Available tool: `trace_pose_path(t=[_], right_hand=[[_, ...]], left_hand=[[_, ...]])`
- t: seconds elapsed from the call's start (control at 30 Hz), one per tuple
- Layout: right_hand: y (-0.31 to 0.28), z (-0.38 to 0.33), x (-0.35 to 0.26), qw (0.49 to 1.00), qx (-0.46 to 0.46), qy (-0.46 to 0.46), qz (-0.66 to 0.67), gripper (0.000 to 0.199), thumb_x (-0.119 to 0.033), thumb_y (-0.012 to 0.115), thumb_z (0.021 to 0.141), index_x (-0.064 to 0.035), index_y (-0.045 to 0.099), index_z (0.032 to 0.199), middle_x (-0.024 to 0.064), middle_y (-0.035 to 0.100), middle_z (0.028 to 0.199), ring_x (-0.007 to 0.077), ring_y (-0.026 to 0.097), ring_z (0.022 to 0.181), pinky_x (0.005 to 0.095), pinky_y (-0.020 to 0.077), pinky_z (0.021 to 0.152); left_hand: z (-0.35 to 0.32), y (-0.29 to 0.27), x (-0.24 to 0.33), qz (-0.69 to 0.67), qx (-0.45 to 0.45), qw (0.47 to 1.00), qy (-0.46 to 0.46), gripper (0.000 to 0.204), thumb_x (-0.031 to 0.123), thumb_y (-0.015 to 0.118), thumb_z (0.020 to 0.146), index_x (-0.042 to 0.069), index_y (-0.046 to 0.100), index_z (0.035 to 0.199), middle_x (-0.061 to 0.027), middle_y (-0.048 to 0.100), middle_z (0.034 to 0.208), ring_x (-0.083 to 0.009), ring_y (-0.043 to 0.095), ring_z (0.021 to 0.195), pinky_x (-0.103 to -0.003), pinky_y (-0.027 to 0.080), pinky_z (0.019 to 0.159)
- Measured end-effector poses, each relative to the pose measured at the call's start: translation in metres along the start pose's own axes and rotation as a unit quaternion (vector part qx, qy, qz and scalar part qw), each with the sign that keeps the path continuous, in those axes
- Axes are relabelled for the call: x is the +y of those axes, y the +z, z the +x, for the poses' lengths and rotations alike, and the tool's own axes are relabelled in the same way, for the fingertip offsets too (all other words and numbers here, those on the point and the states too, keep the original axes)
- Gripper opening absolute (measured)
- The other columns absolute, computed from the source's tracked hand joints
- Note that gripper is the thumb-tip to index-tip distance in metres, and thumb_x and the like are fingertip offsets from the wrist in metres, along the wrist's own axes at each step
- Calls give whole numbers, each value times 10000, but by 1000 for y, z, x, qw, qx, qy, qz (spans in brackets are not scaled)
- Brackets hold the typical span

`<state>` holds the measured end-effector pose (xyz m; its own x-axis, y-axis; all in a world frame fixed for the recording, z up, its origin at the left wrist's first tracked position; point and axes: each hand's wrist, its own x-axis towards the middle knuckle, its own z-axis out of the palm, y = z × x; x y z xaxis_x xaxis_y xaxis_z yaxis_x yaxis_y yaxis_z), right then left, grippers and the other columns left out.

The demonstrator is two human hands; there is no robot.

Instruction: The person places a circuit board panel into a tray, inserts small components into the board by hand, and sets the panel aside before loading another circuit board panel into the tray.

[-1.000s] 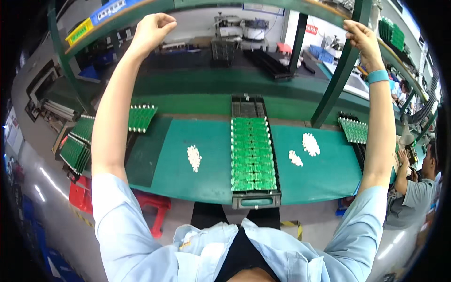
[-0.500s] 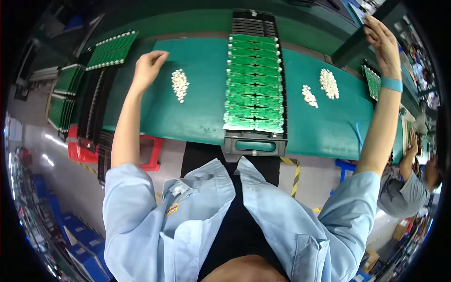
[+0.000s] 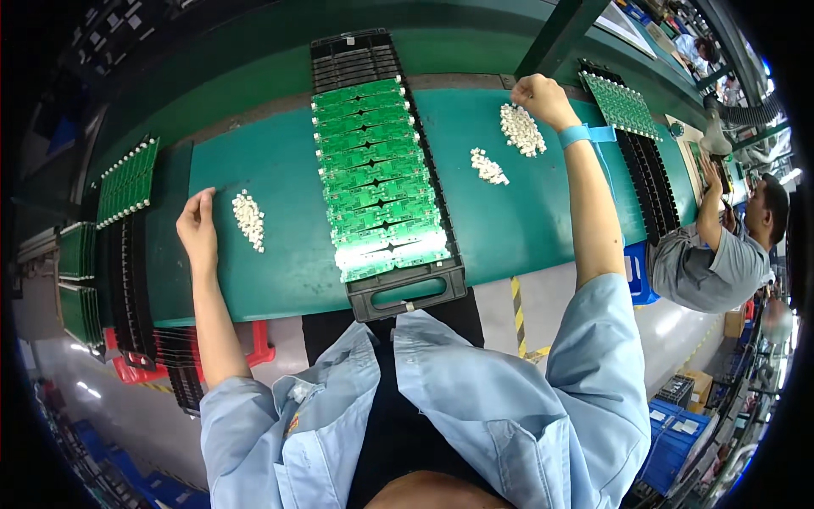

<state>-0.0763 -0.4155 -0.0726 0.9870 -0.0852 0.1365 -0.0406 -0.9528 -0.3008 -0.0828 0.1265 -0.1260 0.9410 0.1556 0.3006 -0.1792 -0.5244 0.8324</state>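
The left hand lies flat and open on the green mat, holding nothing, just left of a small pile of white parts that sits well to the left of the black tray. The right hand is curled at the far edge of a larger pile of white parts to the right of the tray; its fingers seem to pinch at the pile, though I cannot tell whether they hold a piece. A third, smaller pile lies between that pile and the tray. That makes three piles and one tray, which carries a row of green circuit boards, roughly ten, too closely stacked to count surely.
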Motion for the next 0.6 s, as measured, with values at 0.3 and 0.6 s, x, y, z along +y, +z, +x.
trace_pose_path(t=[0.3,0.6], right_hand=[[27,17,24,995,-5,37,-98,91,-119,597,701,-34,626,714,141,646,736,331,610,671,375,486,627],[11,13,11,992,-27,-34,-119,63,-67,627,681,-22,626,725,123,640,722,305,604,648,355,481,603]], left_hand=[[-1,-1,-2,10,3,1000,-2,251,189,534,898,-29,640,963,-94,659,918,-150,593,842,-225,441,791],[2,-4,15,3,59,998,30,266,213,550,893,-30,640,952,-97,660,910,-155,598,835,-236,443,800]])
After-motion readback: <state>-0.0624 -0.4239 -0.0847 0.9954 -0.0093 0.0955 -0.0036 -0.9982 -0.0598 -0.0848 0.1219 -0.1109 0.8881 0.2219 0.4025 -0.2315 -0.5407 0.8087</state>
